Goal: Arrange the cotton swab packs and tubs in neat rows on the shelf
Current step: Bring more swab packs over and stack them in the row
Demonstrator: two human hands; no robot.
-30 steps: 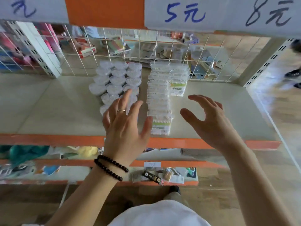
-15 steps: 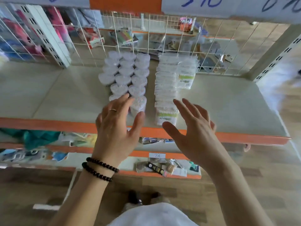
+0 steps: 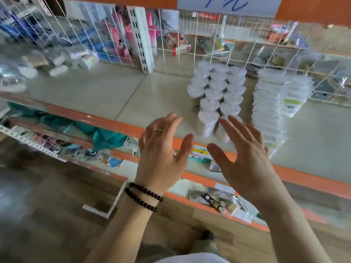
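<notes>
- We are holding our left hand (image 3: pixel 161 149) and right hand (image 3: pixel 245 154) up in front of the shelf (image 3: pixel 133 95); both are spread wide and are holding nothing.
- The tubs (image 3: pixel 216 95) are sitting in rows just past our fingertips; the nearest tub is peeking out behind our right fingers; we cannot tell if we are touching it.
- The packs (image 3: pixel 269 111) are standing in a line beyond and to the right of our right hand.
- To do this well, we are thinking flat palms should be nudging the front tubs softly from both sides; pushing hard could be tipping them off the edge.
</notes>
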